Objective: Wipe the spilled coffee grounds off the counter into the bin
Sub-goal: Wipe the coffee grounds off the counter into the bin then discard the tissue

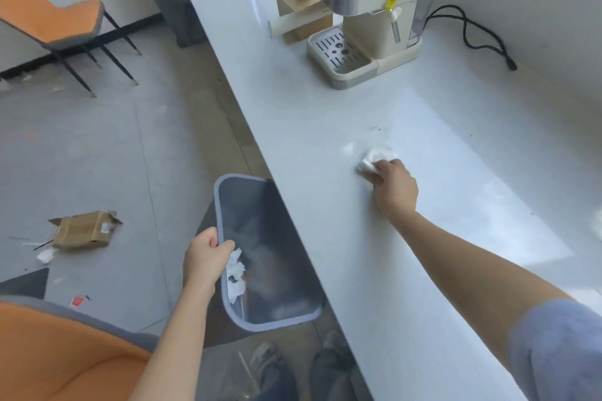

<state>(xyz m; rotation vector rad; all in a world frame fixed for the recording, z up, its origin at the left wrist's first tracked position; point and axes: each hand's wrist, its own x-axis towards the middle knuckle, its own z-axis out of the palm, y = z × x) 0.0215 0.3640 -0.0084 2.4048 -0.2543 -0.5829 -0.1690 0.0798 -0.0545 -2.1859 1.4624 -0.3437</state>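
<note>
My right hand [394, 187] grips a crumpled white tissue [369, 164] and presses it on the pale counter [325, 127]. A few dark coffee specks [376, 129] lie on the counter just beyond the tissue. My left hand [205, 257] grips the near left rim of a grey-blue bin [224, 202], held tilted beside the counter's edge below the right hand. Inside the bin, crumpled white tissue [236, 273] lies against the wall next to my fingers.
A cream espresso machine [361, 16] with a drip tray stands at the back of the counter, its black cord [472, 32] trailing right. A tissue box [299, 10] sits behind it. An orange chair [55, 23], a torn cardboard box [84, 229] and scraps lie on the floor at left.
</note>
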